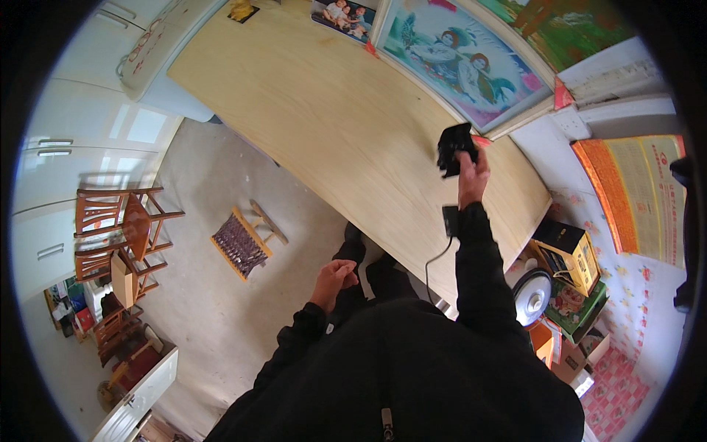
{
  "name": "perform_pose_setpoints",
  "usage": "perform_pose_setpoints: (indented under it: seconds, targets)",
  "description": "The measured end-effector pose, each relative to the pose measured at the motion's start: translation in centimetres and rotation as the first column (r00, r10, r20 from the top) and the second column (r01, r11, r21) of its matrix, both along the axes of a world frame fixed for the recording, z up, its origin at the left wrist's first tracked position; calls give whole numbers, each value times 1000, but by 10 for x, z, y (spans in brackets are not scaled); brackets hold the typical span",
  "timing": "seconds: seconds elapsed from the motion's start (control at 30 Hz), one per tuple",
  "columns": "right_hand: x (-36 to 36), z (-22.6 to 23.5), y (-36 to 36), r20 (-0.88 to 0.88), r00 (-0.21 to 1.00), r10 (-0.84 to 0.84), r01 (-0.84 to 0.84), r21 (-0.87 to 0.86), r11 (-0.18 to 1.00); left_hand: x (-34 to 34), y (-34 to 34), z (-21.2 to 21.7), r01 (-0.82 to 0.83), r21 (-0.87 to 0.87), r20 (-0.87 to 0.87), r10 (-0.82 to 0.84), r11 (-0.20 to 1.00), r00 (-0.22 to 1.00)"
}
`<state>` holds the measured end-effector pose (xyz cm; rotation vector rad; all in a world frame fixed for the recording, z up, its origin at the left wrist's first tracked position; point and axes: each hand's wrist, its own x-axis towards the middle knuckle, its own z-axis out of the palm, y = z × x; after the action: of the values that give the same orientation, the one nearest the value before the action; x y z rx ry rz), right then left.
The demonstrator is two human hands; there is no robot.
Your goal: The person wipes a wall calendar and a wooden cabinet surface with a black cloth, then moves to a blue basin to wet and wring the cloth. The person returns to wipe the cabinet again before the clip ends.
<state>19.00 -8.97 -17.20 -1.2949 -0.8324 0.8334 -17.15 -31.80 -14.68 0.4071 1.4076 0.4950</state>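
My right hand (472, 175) reaches out over the pale wooden table top (331, 110), its fingers closed on a crumpled black cloth-like thing (454, 144). That thing is at the far right part of the table, just in front of a framed picture (460, 62); its exact kind is hard to make out. Nearer my body, my left hand (335, 283) hangs past the table's near edge with its fingers curled together, and nothing shows in them. A small black box (451, 220) with a cable sits at my right wrist.
A wooden stool (241, 243) with a woven seat lies on the floor at left, near wooden chairs (132, 221) and white cabinets (44, 177). Right of the table are a round white-lidded pot (532, 296) and stacked boxes (574, 254). A photo (345, 18) stands at the back.
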Motion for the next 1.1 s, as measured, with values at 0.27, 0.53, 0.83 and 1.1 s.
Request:
perform_pose_setpoints:
  seconds: [0.27, 0.53, 0.83, 1.1]
  targets:
    - [-104, -79, 144, 429, 573, 698, -534, -451, 715, -37, 3, -15, -51, -58, 4, 51, 997, 999]
    - [-184, 10, 4, -47, 582, 812, -769, -357, 531, -40, 36, -13, -122, -16, 61, 122, 992, 991]
    - [-91, -52, 75, 796, 556, 240, -28, -270, 962, -52, 44, -26, -66, -60, 70, 70, 996, 995]
    - [-55, -68, 159, 925, 99, 368, 128, -378, 917, -69, 37, -38, -138, -91, 46, 142, 986, 989]
